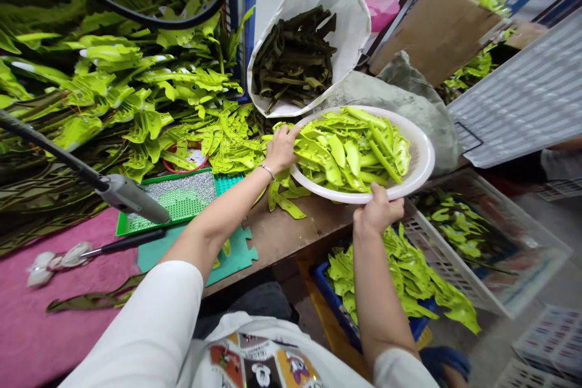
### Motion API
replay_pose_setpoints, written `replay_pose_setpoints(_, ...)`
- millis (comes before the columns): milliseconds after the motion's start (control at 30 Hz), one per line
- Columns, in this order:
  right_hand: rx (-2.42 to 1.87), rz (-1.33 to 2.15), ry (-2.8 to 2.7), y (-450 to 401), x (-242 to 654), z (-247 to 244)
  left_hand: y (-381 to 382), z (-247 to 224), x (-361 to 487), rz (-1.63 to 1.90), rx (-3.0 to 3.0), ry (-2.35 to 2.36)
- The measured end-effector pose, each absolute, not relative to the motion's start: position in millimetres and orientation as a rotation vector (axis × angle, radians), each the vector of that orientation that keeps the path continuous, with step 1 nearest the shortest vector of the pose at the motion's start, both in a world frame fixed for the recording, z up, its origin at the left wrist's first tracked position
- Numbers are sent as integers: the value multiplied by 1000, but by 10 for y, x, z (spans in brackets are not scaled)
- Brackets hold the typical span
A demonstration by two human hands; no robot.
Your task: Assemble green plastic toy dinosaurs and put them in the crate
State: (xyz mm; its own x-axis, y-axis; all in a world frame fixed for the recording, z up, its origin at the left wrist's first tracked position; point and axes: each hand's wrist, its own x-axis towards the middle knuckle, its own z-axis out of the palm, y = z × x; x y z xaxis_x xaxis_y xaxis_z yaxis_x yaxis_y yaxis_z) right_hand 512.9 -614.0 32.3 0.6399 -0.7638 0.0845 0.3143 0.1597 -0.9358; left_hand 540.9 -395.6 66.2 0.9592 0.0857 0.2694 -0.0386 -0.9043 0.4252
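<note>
A white oval plastic basin (pixel 421 179) is tilted over the workbench, holding many bright yellow-green moulded pieces (pixel 350 154). My left hand (pixel 282 148) grips its left rim, fingers curled over the edge beside the green pieces. At the near rim, my right hand (pixel 379 211) has its thumb on top and its fingers folded beneath. Left of the basin lies a spread of similar green pieces (pixel 236 142), and a few loose ones (pixel 287 203) rest on the bench edge under it.
A white sack (pixel 350 30) of dark strips stands behind. At left are a large green heap (pixel 109 73), a green tray (pixel 182 197), a grey-handled tool (pixel 136 199) and pink cloth (pixel 45 315). Below right sit a blue crate (pixel 339 309) and a translucent crate (pixel 495 291).
</note>
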Motion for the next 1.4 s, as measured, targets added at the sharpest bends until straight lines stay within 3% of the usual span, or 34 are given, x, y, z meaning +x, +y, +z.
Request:
replay_pose_setpoints(167,-1142,-821,465,-6089,5092,347,-3752,536,5460,303,2431,493)
replay_pose_setpoints(267,-1135,-828,473,-6071,5067,346,-3820,575,5512,277,2364,523)
replay_pose_setpoints(400,-1159,-849,472,-6054,5030,327,-4259,772,5535,301,2618,-181)
replay_pose_setpoints(500,-1185,-847,428,-6062,5008,280,-4633,874,5564,14,2747,-776)
replay_pose_setpoints(567,-1230,-846,400,-6084,4999,236,-4791,877,5610,-76,2814,-866)
replay_pose_setpoints(833,-1164,-825,426,-6192,5028,165,-4671,749,5704,205,2957,-694)
replay_pose_setpoints(1167,-1121,-798,370,-6129,5040,262,-4160,763,5721,292,2839,-316)
replay_pose_setpoints(1400,-1038,-795,446,-6083,5029,340,-3763,520,5597,361,2678,-43)
